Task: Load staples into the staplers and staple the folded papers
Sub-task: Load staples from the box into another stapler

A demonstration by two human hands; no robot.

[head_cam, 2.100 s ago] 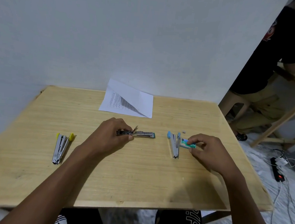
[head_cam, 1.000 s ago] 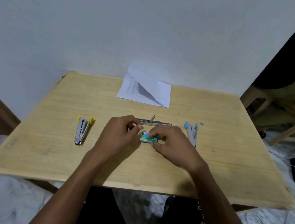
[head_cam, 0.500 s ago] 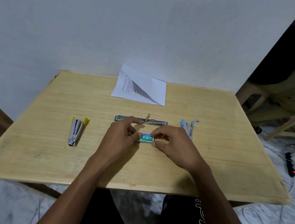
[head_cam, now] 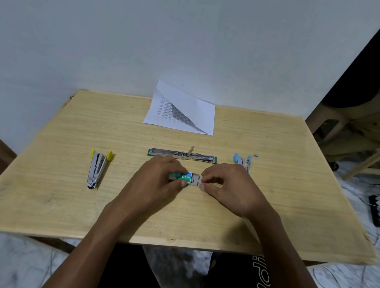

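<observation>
Spanning the view, one pale wooden tabletop [head_cam: 64, 201] carries one folded white sheet of printed paper [head_cam: 187, 111], three metal staplers and one small green cardboard staple box [head_cam: 182, 177]. The paper lies at the middle of the far edge, one corner folded over on the diagonal. A person's two hands meet over the centre of the tabletop. The left hand [head_cam: 158, 184] curls fingers and thumb round the green sleeve of the staple box. The right hand [head_cam: 226, 188] pinches, between forefinger and thumb, the grey inner tray [head_cam: 195, 180] standing partway out of the sleeve's right end. The box sits directly between the two hands, gripped by both; whether it rests on the wood cannot be told. Just beyond the hands, the long green-ended stapler [head_cam: 181, 155] lies opened out flat, parallel to the far edge. The yellow-tipped stapler [head_cam: 97, 170] lies well apart from the left hand, toward the left edge. The blue-tipped stapler [head_cam: 242, 161] lies just beyond the right hand, toward the right edge, partly hidden by the knuckles. One tiny grey scrap [head_cam: 256, 154] rests near it.
</observation>
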